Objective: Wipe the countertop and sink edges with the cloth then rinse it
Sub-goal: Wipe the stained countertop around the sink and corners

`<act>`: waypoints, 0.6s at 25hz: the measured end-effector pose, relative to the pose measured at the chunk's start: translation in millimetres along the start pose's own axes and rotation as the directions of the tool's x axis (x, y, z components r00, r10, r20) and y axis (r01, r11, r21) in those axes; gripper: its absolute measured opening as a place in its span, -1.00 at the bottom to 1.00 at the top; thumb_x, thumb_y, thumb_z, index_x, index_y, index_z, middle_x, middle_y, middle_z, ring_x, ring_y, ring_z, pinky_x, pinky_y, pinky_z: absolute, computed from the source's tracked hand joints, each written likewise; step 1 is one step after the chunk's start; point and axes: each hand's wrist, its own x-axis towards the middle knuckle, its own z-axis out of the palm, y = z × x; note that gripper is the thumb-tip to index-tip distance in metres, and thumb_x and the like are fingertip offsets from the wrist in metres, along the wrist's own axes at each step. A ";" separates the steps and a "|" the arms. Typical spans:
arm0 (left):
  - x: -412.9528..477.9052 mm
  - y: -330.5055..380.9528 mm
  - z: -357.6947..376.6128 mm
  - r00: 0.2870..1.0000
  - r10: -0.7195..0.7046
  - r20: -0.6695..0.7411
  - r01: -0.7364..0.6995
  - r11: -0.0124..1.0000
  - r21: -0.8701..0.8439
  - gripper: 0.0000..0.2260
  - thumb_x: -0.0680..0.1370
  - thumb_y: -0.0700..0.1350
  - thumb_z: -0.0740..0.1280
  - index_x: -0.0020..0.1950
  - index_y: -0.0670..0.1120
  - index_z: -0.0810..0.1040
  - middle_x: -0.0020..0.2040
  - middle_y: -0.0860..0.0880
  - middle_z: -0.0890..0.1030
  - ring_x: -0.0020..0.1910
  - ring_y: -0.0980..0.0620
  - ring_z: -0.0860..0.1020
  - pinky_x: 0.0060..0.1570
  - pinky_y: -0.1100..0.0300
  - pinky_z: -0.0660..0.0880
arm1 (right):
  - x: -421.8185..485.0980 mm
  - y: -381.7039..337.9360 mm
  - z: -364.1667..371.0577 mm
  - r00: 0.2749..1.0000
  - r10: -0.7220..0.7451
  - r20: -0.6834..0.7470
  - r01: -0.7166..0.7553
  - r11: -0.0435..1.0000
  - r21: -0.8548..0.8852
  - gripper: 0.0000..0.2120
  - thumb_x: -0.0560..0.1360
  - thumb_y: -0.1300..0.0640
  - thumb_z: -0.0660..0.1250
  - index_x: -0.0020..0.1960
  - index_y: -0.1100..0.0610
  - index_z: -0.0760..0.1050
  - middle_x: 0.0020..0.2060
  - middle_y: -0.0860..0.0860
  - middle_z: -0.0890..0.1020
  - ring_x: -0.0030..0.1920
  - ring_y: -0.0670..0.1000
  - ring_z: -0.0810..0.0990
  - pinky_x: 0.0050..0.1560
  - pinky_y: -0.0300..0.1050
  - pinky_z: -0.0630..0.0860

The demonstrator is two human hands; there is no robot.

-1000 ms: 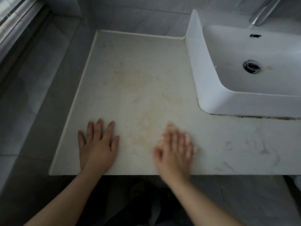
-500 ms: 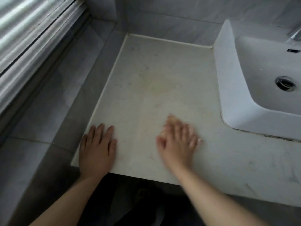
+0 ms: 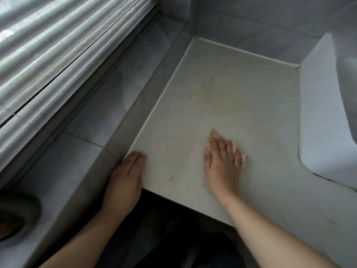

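DESK: What am I looking at?

OPERATOR: A bathroom worktop (image 3: 241, 89), seen through my head camera. The right hand (image 3: 222, 163) lies flat on it near the front edge, fingers straight and spread, pressing down. It is blurred. The cloth (image 3: 212, 134) shows only as pale slips past the fingertips. I judge it is pinned under that palm, but I cannot say so for certain.

DESK: And the other hand?

OPERATOR: The left hand (image 3: 127, 175) rests at the worktop's front left corner, fingers straight and together, holding nothing. It reads to me as a brace.

DESK: What does the wipe need from here?

OPERATOR: Weight through the whole palm, so the cloth travels with the hand and does not bunch. A yellowish stain (image 3: 222, 101) sits mid-worktop, beyond the fingers. I would run overlapping strokes up through it toward the back wall. After that I would follow the seam where the sink (image 3: 318, 113) meets the worktop, where a dark line of grime shows.

DESK: Risks?

OPERATOR: The cloth could slip out from under flat fingers. Dirt could also be pushed off the left edge onto the tiled ledge (image 3: 92, 117) below the shutter (image 3: 58, 45), so I would pull strokes toward the sink instead. By my reading, the sink edges and the rinse are not yet done.
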 end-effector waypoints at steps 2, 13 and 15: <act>-16.5 1.5 -4.3 1.000 -0.024 -0.021 0.024 1.000 -0.002 -0.58 0.45 -0.22 0.04 0.19 -0.29 0.52 0.19 -0.25 0.55 0.16 -0.18 0.53 0.23 0.09 0.30 | -31.5 -40.4 -0.1 0.973 -0.230 0.029 0.226 0.969 0.101 -0.55 0.52 -0.06 0.04 0.32 0.06 0.45 0.26 0.04 0.55 0.29 0.16 0.48 0.31 0.13 0.20; -48.2 9.7 -12.4 0.987 -0.131 0.087 0.116 0.979 0.167 -0.56 0.48 -0.03 0.09 0.27 -0.17 0.51 0.25 -0.10 0.54 0.25 -0.07 0.44 0.14 0.09 0.40 | 26.4 -64.1 5.4 0.960 -0.097 0.264 0.110 0.993 -0.035 -0.38 0.49 -0.15 -0.16 0.50 0.01 0.15 0.49 0.02 0.22 0.50 0.13 0.10 0.41 0.30 -0.03; -49.6 7.4 -10.8 0.987 -0.134 0.087 0.121 0.983 0.136 -0.57 0.48 -0.06 0.08 0.25 -0.18 0.51 0.22 -0.14 0.55 0.23 -0.08 0.40 0.19 0.13 0.30 | -18.5 -91.7 2.2 0.903 -0.363 0.228 0.356 0.932 0.075 -0.41 0.44 -0.14 -0.05 0.39 -0.01 0.38 0.36 0.01 0.45 0.39 0.15 0.36 0.36 0.25 0.08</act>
